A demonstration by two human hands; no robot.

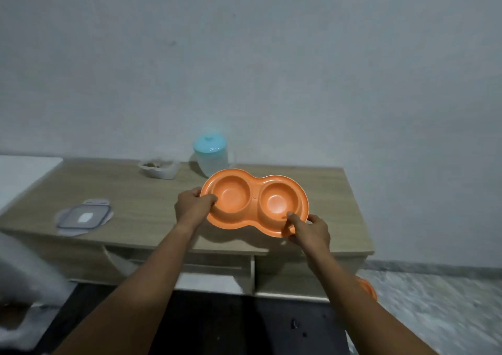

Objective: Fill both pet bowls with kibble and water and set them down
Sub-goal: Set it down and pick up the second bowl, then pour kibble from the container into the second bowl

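Observation:
An orange double pet bowl [254, 189] with two empty round wells is held tilted just above the wooden table [135, 205]. My left hand [193, 205] grips its left rim, thumb inside the left well. My right hand [308, 229] pinches the front right rim, thumb over the edge of the right well. Behind the bowl stands a clear jug with a light blue lid [210, 150]. A small white container [159, 167] holding brownish kibble sits at the table's back.
A clear snap-lock lid [84, 216] lies on the table's left front. A white surface [21, 175] adjoins the table at the left. Another orange object [366, 288] peeks out by the floor at the right, behind my forearm. A wall rises just behind the table.

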